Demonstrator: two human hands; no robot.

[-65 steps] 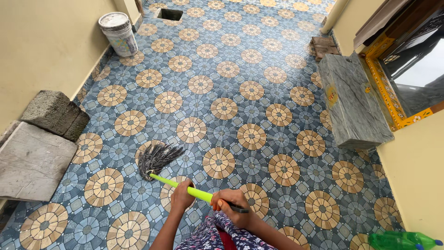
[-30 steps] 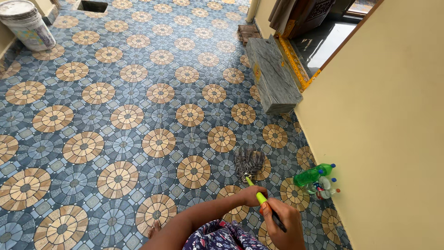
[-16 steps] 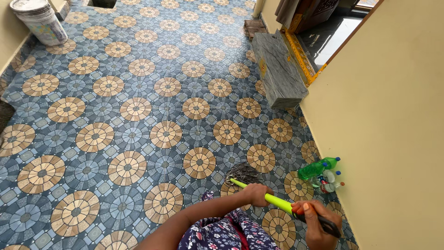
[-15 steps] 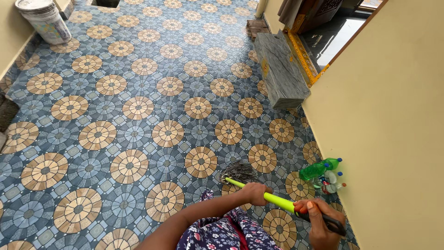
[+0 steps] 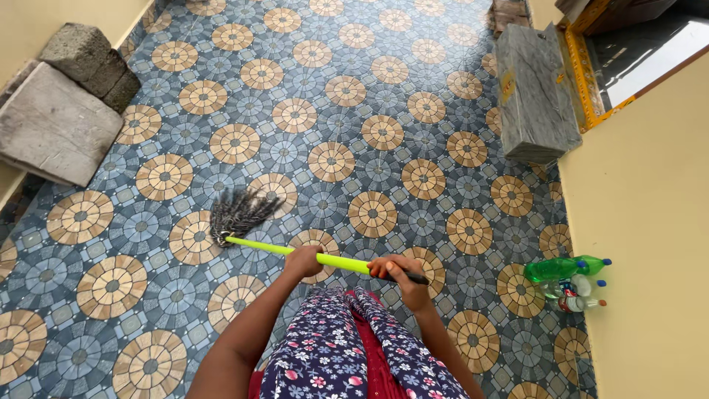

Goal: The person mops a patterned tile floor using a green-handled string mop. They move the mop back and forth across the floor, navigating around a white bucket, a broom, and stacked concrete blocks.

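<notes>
Patterned tile floor (image 5: 384,133) — both left hand (image 5: 304,261) and right hand (image 5: 402,275) closed around broom (image 5: 295,250) handle, bristles beyond left hand.

This looks like a home, maybe a porch or yard. The floor (image 5: 369,111) has blue tiles with brown circles. Yellow walls (image 5: 650,222) stand around it. Stone blocks (image 5: 59,118) and bottles (image 5: 565,277) sit by the walls.
</notes>
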